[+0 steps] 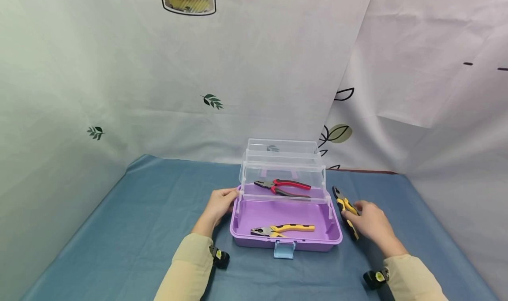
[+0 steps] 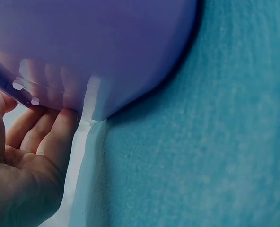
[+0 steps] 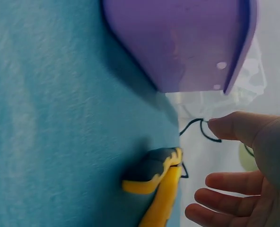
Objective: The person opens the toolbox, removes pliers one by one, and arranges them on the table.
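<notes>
A purple toolbox (image 1: 285, 244) stands with its clear lid raised. My left hand (image 1: 218, 205) holds its left side near the back corner; in the left wrist view the thumb is by the rim and the fingers touch the outer wall (image 2: 107, 38). To the right of the box, yellow-and-black pliers (image 1: 340, 204) lie on the cloth. Over their handles is my right hand (image 1: 371, 221), its thumb and fingers spread apart in the right wrist view. Other yellow-and-black pliers (image 1: 295, 227) lie in the box's bottom. Red-and-black pliers (image 1: 291, 184) show at the clear upper tray.
Blue cloth (image 1: 139, 230) covers the table. A light blue latch (image 1: 284, 250) hangs at the box's front. The clear lid (image 1: 283, 146) leans up at the back, before a pale printed curtain (image 1: 258, 71). More curtain closes off both sides.
</notes>
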Demonstrator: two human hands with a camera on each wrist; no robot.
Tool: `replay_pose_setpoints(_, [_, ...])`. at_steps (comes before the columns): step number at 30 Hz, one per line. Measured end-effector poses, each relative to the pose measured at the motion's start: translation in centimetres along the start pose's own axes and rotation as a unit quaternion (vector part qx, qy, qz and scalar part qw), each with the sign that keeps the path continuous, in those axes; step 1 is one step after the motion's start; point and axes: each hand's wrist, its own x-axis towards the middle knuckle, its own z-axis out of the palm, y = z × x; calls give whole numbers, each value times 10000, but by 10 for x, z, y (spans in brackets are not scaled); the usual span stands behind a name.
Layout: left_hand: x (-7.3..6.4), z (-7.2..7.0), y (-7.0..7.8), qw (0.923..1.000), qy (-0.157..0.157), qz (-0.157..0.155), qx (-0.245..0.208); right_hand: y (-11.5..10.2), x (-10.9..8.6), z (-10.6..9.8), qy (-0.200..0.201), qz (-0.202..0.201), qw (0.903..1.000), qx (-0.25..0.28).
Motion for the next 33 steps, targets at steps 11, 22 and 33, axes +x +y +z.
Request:
replay_pose_setpoints(11, [-2,-1,3,10000,-7,22,-68,-23,-5,-7,260,-252,9992,149])
replay_pose_setpoints(22, [-1,0,-1,10000,8,38,42,-34,-6,-8,298,-405,9981,345])
replay_pose_setpoints(33, [0,-1,-2,10000,-44,44,-42,-45,-7,-9,507,-793,9951,319])
